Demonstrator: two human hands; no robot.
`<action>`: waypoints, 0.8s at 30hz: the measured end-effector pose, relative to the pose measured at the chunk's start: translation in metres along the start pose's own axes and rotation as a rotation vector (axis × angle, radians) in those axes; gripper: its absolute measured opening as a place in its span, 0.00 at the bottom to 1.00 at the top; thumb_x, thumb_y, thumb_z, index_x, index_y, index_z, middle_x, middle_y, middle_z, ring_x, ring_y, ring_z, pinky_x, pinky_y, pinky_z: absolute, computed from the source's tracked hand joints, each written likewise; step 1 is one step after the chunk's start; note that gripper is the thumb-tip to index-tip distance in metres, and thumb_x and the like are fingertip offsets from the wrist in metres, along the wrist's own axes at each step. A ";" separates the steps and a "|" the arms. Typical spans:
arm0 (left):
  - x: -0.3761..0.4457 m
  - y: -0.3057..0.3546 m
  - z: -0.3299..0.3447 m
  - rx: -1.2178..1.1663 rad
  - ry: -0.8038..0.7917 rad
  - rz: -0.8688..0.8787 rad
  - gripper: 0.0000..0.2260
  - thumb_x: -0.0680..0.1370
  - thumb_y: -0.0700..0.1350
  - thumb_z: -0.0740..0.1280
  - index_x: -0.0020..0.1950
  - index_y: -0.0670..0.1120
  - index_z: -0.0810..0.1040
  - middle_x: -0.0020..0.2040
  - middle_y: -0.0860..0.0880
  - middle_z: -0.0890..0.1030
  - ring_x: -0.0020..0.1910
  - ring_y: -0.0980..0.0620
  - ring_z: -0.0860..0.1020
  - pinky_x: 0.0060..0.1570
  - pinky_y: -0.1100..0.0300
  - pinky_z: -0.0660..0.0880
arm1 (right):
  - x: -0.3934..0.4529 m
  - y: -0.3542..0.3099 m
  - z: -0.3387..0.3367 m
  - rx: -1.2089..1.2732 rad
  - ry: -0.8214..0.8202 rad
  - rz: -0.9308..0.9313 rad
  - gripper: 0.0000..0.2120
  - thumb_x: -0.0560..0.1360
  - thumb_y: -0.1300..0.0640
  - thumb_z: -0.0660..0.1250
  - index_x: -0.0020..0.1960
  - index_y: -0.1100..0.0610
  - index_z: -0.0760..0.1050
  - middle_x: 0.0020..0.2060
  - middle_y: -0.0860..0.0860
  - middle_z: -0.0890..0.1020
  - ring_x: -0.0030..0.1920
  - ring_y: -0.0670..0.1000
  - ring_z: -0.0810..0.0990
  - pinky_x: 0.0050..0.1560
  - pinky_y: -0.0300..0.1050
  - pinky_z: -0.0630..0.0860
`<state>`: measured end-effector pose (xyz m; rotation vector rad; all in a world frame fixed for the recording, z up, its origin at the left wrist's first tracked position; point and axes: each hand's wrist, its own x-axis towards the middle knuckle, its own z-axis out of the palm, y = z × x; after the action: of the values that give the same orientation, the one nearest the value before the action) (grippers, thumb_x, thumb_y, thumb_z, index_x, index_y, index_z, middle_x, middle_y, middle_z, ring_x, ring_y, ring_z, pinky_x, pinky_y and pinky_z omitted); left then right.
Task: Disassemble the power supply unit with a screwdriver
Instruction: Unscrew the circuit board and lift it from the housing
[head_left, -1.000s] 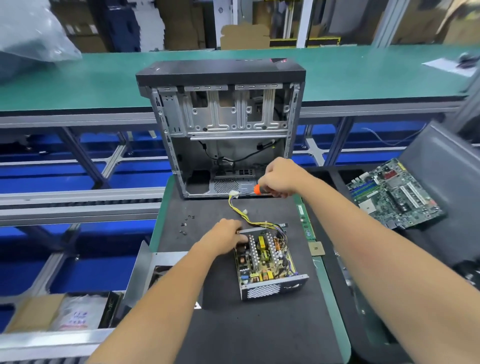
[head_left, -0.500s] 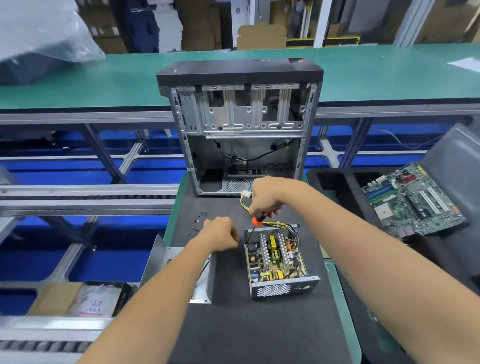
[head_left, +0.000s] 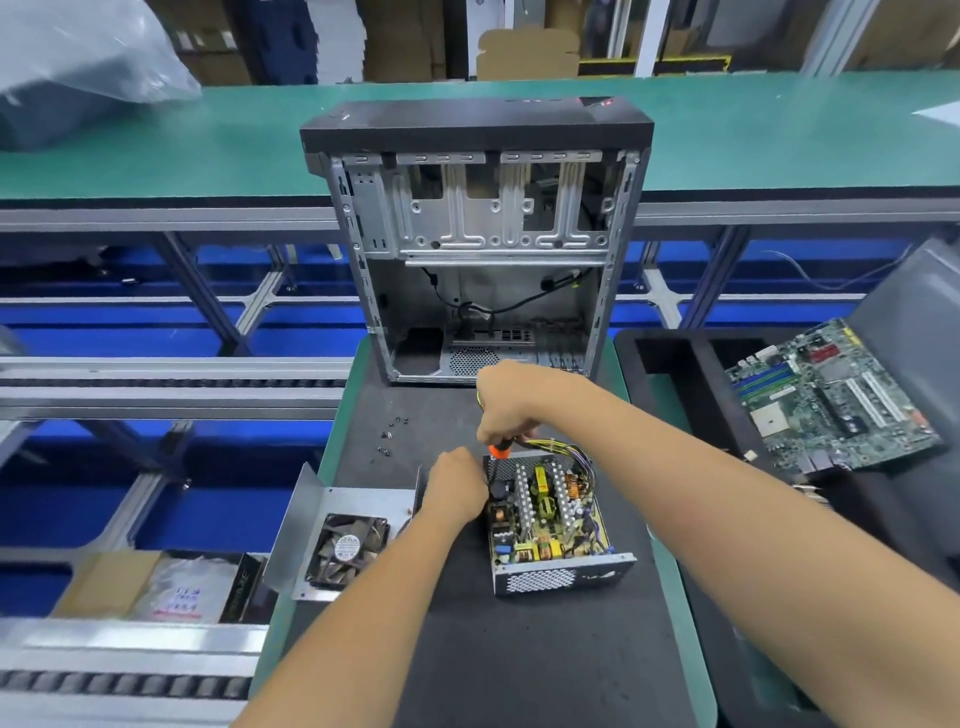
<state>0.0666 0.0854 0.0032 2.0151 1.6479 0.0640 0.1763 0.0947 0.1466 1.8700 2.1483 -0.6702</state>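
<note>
**Roughly halfway: lid off, board still in its box**

Working from biggest to smallest, as I read it from the head camera.

Computer case (head_left: 475, 244): stands upright at the far end of the black mat (head_left: 519, 649), side open, bays bare. It plays no part in this step, by my judgement.

Motherboard (head_left: 831, 400): lies in the tray to the right, well apart from the work.

Power supply (head_left: 550, 519): sits open on the mat, near its middle and close in front of me. Circuit board, coils and heat sinks are all exposed, and the yellow wire bundle (head_left: 556, 446) trails out of the far edge. I judge the board to be seated in the metal box still, so its fixing screws remain to be done.

Lid with fan (head_left: 345, 535): lies off to the left of the power supply, fan side up. Done, as far as I can tell.

Left hand (head_left: 457, 491): fingers curled against the near-left wall of the power supply, steadying it; how firm the hold is I cannot tell.

Right hand (head_left: 506, 408): wrapped round the screwdriver (head_left: 500, 450), only its orange collar showing, tip pointing down at the far-left corner of the box. The tip itself is hidden.

Loose screws (head_left: 390, 428): a small scatter on the mat, left of the hands. These suggest the outer fasteners are already out.
</note>
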 end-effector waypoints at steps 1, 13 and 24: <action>-0.004 0.000 0.005 -0.077 0.031 -0.028 0.11 0.74 0.35 0.61 0.46 0.37 0.83 0.47 0.40 0.83 0.50 0.41 0.80 0.50 0.54 0.77 | 0.001 -0.001 0.000 -0.013 0.004 -0.009 0.12 0.69 0.58 0.67 0.29 0.61 0.71 0.17 0.52 0.74 0.25 0.53 0.75 0.27 0.38 0.71; -0.018 -0.012 0.036 -0.533 0.219 -0.129 0.08 0.75 0.36 0.67 0.48 0.41 0.85 0.45 0.47 0.85 0.41 0.56 0.77 0.43 0.67 0.69 | 0.006 -0.006 0.001 -0.105 0.021 -0.080 0.14 0.70 0.56 0.69 0.29 0.60 0.70 0.26 0.54 0.77 0.27 0.52 0.73 0.31 0.43 0.73; -0.020 -0.019 0.053 -0.788 0.255 -0.201 0.07 0.74 0.37 0.69 0.42 0.48 0.82 0.36 0.55 0.81 0.39 0.60 0.79 0.38 0.72 0.72 | 0.004 -0.002 0.001 -0.170 0.087 -0.132 0.18 0.69 0.55 0.71 0.27 0.58 0.65 0.23 0.51 0.68 0.25 0.50 0.65 0.25 0.40 0.64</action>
<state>0.0634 0.0502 -0.0443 1.2729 1.6096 0.7931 0.1733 0.0972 0.1448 1.7120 2.3188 -0.4211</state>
